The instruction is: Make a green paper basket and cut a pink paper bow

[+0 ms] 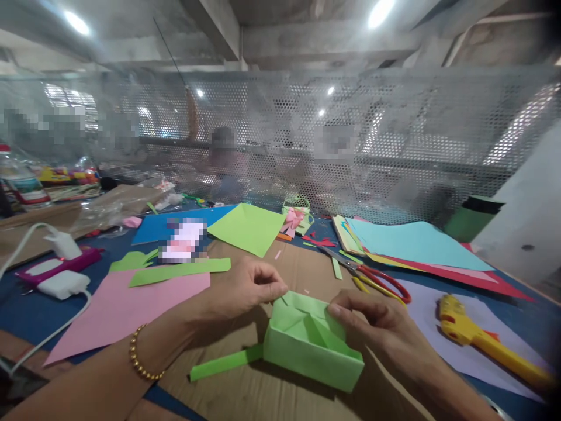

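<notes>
Folding/shaping step: both hands on box's far wall

Green paper box (313, 363) sits on the cardboard (234, 400), right in front of the person, open side up, inner folds showing. L hand (256, 283): thumb + index tips together, pinching far wall's L corner. R hand (372, 318): thumb on inner face of same wall nr its R end, fingers curled behind, so clamped on it.

Step looks like setting that wall, which stands taller than the front. Next move prob. calls for a light, even pinch at both ends, creases kept square; thin paper could buckle.

Green strip (225, 362) runs to box's L side; can't tell if attached. Beyond: scissors (372, 278) w/ red handles, paper stack (421, 242), green sheet (248, 228). Far R, yellow glue gun (460, 327) on purple sheet (425, 310); L, pink sheet (118, 316).
</notes>
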`<action>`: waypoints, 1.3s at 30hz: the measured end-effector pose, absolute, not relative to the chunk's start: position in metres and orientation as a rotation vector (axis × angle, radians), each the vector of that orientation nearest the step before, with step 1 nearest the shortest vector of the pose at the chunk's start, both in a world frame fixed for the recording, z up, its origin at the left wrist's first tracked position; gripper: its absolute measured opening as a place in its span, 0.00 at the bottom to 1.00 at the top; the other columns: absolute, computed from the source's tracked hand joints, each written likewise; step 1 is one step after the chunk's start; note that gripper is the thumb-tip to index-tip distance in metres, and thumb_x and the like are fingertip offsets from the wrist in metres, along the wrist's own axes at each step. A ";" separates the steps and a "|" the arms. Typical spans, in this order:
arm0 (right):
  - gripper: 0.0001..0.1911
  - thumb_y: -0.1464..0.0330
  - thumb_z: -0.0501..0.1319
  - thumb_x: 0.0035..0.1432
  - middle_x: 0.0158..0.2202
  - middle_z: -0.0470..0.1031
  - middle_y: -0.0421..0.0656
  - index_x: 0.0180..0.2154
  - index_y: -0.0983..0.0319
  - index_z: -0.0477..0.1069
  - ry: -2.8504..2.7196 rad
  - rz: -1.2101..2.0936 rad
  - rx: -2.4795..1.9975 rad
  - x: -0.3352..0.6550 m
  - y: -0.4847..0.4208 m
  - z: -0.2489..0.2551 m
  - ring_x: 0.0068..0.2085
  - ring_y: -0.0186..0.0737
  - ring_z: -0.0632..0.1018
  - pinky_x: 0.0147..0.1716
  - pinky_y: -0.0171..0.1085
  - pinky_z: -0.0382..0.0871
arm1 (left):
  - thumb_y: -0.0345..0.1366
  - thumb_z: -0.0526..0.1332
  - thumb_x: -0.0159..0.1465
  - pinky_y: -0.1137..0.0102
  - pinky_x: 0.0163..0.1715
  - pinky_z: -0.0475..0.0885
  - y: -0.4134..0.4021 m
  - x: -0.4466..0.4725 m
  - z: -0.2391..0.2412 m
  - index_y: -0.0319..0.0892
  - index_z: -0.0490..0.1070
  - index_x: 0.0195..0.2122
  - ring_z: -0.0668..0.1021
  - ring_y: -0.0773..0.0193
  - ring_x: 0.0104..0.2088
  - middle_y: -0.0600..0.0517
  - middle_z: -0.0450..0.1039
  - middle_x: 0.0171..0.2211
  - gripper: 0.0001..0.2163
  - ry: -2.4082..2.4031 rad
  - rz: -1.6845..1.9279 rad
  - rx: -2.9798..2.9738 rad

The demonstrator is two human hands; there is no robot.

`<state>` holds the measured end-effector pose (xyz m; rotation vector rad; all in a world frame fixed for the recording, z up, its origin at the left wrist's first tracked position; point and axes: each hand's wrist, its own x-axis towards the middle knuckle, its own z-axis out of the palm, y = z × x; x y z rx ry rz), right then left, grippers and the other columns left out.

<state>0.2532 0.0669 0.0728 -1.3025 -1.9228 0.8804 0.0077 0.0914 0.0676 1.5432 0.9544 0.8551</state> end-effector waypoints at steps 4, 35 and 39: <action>0.23 0.52 0.59 0.59 0.24 0.72 0.42 0.21 0.61 0.72 -1.948 0.831 -1.326 0.252 0.066 0.073 0.27 0.38 0.70 0.26 0.36 0.62 | 0.42 0.64 0.62 0.73 0.24 0.60 0.091 0.011 0.067 0.39 0.75 0.29 0.68 0.69 0.25 0.55 0.69 0.24 0.11 0.976 0.836 1.609; 0.23 0.52 0.60 0.62 0.21 0.63 0.36 0.23 0.61 0.69 -1.867 1.127 -1.245 0.239 0.060 0.066 0.24 0.33 0.65 0.22 0.32 0.57 | 0.37 0.63 0.60 0.73 0.23 0.56 0.084 0.020 0.073 0.39 0.75 0.26 0.65 0.69 0.25 0.55 0.66 0.23 0.09 0.962 0.736 1.860; 0.23 0.48 0.58 0.62 0.25 0.66 0.38 0.28 0.60 0.70 -1.698 1.217 -1.263 0.236 0.058 0.068 0.26 0.36 0.68 0.24 0.33 0.61 | 0.39 0.63 0.60 0.73 0.22 0.56 0.081 0.019 0.076 0.38 0.74 0.27 0.65 0.70 0.23 0.56 0.64 0.22 0.09 0.967 0.707 1.634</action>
